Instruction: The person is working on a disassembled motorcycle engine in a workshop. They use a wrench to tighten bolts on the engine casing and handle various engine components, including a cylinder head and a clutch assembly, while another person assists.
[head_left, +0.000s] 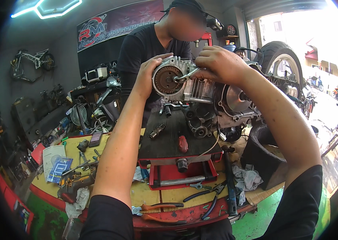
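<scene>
A motorcycle engine [205, 90] lies on a black-topped stand [157, 150], its round toothed cam sprocket [163, 82] exposed on the cylinder head's near face. My left hand [148, 74] grips the head's left side, fingers over the top fins. My right hand [223, 64] is closed around a silver wrench [185, 77], whose ring end sits at the bolt in the sprocket's middle. Part of the wrench is hidden by my fingers. To the right of the cylinder is a shiny round metal disc [237, 98] on the crankcase.
Beneath the stand, a yellow-topped workbench [113, 160] carries orange-handled pliers [163, 207], blue-handled pliers [213, 200], a power drill [77, 184] and a phone [96, 139]. A red object [183, 144] lies on the stand. Behind the engine stands another person [137, 48]. A wheel [283, 66] rises at right.
</scene>
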### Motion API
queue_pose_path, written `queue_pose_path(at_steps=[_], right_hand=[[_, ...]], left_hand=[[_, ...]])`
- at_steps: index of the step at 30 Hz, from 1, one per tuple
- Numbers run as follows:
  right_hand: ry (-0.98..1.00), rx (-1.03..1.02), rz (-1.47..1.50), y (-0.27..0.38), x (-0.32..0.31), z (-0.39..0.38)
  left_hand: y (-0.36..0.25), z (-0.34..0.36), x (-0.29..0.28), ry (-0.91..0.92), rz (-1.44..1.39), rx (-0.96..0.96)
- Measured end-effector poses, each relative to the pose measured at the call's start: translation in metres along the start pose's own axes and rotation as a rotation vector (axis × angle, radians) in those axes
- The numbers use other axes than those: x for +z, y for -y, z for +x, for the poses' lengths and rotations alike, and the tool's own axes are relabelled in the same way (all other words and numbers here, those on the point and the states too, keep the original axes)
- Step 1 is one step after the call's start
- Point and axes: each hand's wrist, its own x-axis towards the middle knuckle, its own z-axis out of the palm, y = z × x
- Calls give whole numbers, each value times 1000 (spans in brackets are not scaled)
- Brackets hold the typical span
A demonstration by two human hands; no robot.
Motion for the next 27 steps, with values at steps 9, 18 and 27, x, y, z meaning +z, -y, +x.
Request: queue_pose_path(at_steps=[9,18,27], right_hand=[[20,-1,4,1,-1,0],[25,8,-1,2,-1,-1],[8,32,-1,5,-4,-1]], left_hand=[[-1,0,1,4,-3,4],[0,0,1,2,-1,10],[0,0,-1,9,14,13]])
